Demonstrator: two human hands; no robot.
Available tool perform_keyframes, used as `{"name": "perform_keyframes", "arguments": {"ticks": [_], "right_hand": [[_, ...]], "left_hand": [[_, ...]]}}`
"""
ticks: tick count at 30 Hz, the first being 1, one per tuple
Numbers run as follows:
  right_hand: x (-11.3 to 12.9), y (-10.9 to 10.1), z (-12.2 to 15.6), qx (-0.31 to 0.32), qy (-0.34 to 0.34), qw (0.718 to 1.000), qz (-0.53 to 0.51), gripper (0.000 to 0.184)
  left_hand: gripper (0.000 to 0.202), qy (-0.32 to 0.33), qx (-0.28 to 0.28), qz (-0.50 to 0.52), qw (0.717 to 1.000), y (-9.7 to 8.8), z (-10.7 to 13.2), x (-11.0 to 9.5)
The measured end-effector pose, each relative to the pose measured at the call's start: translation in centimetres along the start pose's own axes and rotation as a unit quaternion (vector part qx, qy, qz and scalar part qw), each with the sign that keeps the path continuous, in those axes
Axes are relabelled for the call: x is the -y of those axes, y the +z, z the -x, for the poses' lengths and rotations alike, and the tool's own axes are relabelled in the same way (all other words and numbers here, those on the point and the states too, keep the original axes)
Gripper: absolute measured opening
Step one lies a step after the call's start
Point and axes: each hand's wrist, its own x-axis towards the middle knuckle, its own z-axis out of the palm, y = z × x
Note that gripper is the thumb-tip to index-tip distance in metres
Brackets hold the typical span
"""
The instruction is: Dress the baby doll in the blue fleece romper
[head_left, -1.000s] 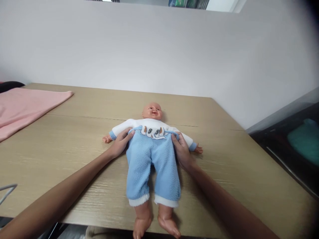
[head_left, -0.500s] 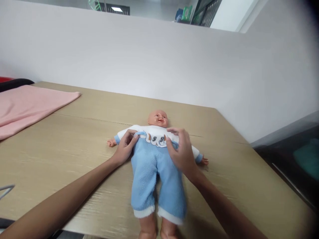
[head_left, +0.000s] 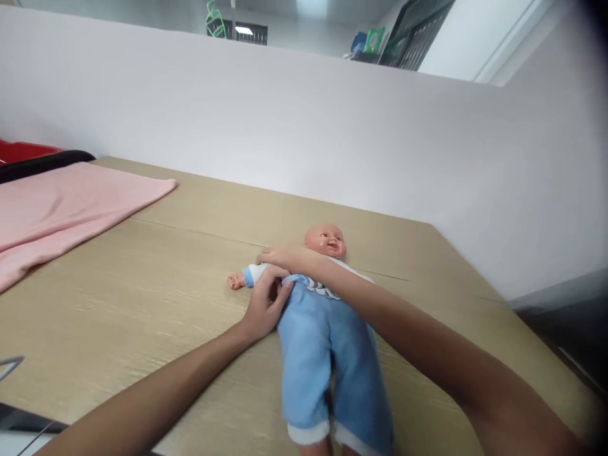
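Note:
A baby doll (head_left: 325, 239) lies on its back on the table, wearing a white top with blue cuffs and light blue trousers (head_left: 308, 354). My left hand (head_left: 270, 303) pinches the trousers' waistband at the doll's side, thumb on top. Across the doll's chest reaches my right arm, and my right hand (head_left: 285, 258) is bent over the white sleeve (head_left: 256, 272) near the shoulder, its fingertips partly hidden. The forearm covers much of the printed face pattern (head_left: 323, 289) at the waist and the doll's other arm.
A pink cloth (head_left: 85, 202) is spread on the left of the wooden table (head_left: 190, 266). Behind it are a black rim and a red container (head_left: 26, 152). A white wall (head_left: 285, 126) stands along the far edge. Something dark stands beyond the right edge.
My right hand has left the waistband on the right and crossed over the chest to the sleeve on the left. My left hand stays at the waistband. The view has shifted left.

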Motion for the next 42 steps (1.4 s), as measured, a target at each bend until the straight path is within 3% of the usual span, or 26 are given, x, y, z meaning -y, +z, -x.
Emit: {"name": "perform_keyframes", "arguments": {"ticks": [4,8,13,16,19,22,25,32,35,39,42], "right_hand": [[0.6,0.3,1.7,-0.091,0.040,0.995,-0.012,0.026],[-0.4,-0.4,4.3,-0.225,0.051,0.950,-0.211,0.031],[-1.8,-0.7,6.7,-0.244,0.027,0.908,-0.339,0.032],[-1.7,-0.3,7.2,-0.231,0.014,0.917,-0.324,0.034],[-1.2,0.0,7.3,-0.213,-0.007,0.942,-0.261,0.034],[-0.6,0.3,7.8,-0.201,-0.009,0.951,-0.236,0.030],[0.5,0.2,9.2,-0.199,0.009,0.956,-0.215,0.028],[4.5,1.0,11.5,-0.233,0.161,0.948,-0.145,0.023],[4.7,1.9,11.3,-0.240,0.179,0.932,-0.206,0.024],[3.4,3.0,11.4,-0.270,0.186,0.877,-0.351,0.037],[2.3,3.7,11.7,-0.280,0.188,0.842,-0.421,0.051]], "left_hand": [[0.022,0.004,0.017,0.006,1.000,-0.1,0.3,0.2],[0.014,0.069,0.015,-0.018,0.997,-0.3,0.6,0.1],[0.013,0.197,-0.063,-0.118,0.971,-0.7,1.4,0.3],[0.016,0.221,-0.073,-0.095,0.968,-1.0,1.8,0.7],[0.016,0.159,-0.076,-0.018,0.984,-0.9,1.6,1.1],[0.012,0.057,-0.124,0.032,0.990,-0.5,0.8,1.1],[0.029,-0.034,-0.154,0.074,0.985,-0.1,-0.1,0.9],[0.052,-0.199,-0.124,0.164,0.958,-0.6,-1.5,1.4],[0.056,-0.229,-0.097,0.187,0.950,-0.8,-2.0,1.9],[0.057,-0.209,-0.084,0.138,0.964,-1.3,-2.7,2.3],[0.055,-0.200,-0.032,0.145,0.968,-2.0,-3.2,2.5]]}}
